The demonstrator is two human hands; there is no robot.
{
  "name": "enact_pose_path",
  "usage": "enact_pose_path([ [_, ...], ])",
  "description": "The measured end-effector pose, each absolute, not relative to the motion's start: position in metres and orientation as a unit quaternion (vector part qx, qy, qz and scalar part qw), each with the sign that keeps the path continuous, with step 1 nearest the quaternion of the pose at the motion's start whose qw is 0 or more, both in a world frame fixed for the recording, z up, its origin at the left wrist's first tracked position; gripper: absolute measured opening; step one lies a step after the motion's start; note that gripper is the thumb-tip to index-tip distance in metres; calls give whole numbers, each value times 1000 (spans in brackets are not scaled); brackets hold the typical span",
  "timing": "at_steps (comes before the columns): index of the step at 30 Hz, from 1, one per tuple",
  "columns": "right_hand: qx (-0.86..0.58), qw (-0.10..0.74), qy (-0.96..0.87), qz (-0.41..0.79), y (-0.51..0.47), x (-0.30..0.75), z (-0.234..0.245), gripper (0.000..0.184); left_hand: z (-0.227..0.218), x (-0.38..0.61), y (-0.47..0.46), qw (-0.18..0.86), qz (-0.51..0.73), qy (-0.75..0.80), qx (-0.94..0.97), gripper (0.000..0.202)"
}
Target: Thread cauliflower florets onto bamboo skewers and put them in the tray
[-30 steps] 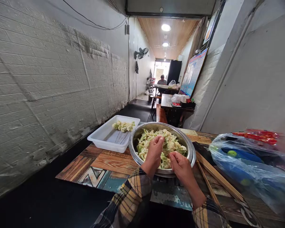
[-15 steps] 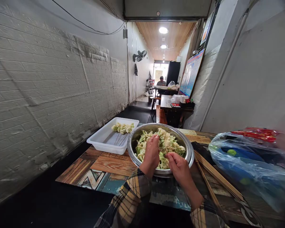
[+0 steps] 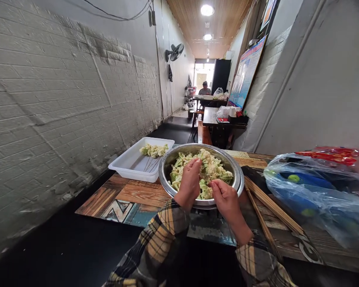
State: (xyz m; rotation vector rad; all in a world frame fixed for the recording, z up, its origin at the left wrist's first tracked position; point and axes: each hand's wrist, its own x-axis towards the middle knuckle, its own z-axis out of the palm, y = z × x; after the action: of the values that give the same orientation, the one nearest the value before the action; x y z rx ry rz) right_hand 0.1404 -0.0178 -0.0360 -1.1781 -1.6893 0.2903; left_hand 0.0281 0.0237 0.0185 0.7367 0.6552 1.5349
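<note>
Cauliflower (image 3: 217, 169) heaped in a metal bowl (image 3: 164, 181)

From the head camera, pale, knobbly florets with green stalks fill the round, shiny bowl at the centre of a tabletop (image 3: 140, 195) patterned like mismatched, worn planks. Far left, just beside the bowl, a smooth white plastic tray (image 3: 134, 174) with rounded corners holds threaded florets (image 3: 154, 150) on thin sticks (image 3: 152, 163). To the right lie a bundle of straight, slender skewers (image 3: 273, 205) and a crinkled clear bag (image 3: 299, 193) with blue and green things inside.

The bag's contents blur behind its film, its right part fading towards the picture's edge. The hands cover the bowl's near middle.

The left hand (image 3: 190, 179) rises over the florets, fingers curled inward, mostly out of sight behind its back; whether it grips a piece, I cannot tell. The right hand (image 3: 225, 195) sits lower and nearer, thumb and forefinger pinched together; anything between them is too small to make out. Both forearms, in plaid sleeves (image 3: 164, 227), reach in from the near edge.
</note>
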Motion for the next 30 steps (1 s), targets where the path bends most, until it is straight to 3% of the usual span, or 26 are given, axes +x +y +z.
enact_pose_path([
  [14,-501,512,-684,137,-20,143,-33,33,13,27,26,632,631,305,330,19],
  [22,-479,507,-682,220,-16,145,-33,36,15,19,28,639,640,255,344,29],
  [30,-467,495,-684,261,-17,143,-34,36,10,-1,33,612,640,305,351,35],
])
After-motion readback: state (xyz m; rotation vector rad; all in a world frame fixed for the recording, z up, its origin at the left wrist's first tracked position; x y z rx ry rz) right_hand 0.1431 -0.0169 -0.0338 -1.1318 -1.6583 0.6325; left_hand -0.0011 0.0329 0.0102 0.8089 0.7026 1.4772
